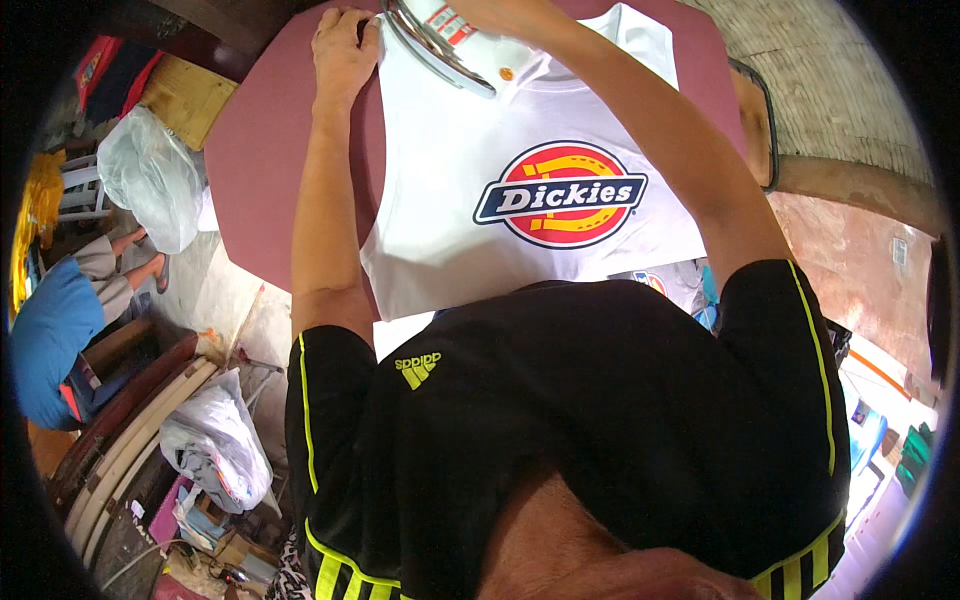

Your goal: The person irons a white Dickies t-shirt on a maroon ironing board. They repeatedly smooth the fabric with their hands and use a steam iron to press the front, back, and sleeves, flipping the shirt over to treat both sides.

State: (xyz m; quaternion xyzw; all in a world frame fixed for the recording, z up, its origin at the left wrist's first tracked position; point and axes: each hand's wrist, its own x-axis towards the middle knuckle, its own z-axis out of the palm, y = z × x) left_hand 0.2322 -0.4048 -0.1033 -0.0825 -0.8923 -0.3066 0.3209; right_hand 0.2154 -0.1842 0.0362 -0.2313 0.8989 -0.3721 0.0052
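Observation:
A white sleeveless shirt [430, 240] with a red, yellow and dark blue printed badge lies spread over a dull maroon table [270, 180]. On its upper part rests a white clothes iron [490, 65] with a shiny metal rim. My right hand [505, 14], partly cut off by the top edge of the picture, is on the iron's handle; the grip itself is out of sight. My left hand [345, 45] lies beside the iron at the shirt's upper left edge, fingers stretched out on the cloth and tabletop.
A person in a blue top [55, 330] is at the far left. Near them hangs a translucent plastic bag [150, 180]. Another white bag [220, 445] lies lower left, by stacked curved boards [130, 450]. A dark metal bar [768, 125] runs close to the table's right side.

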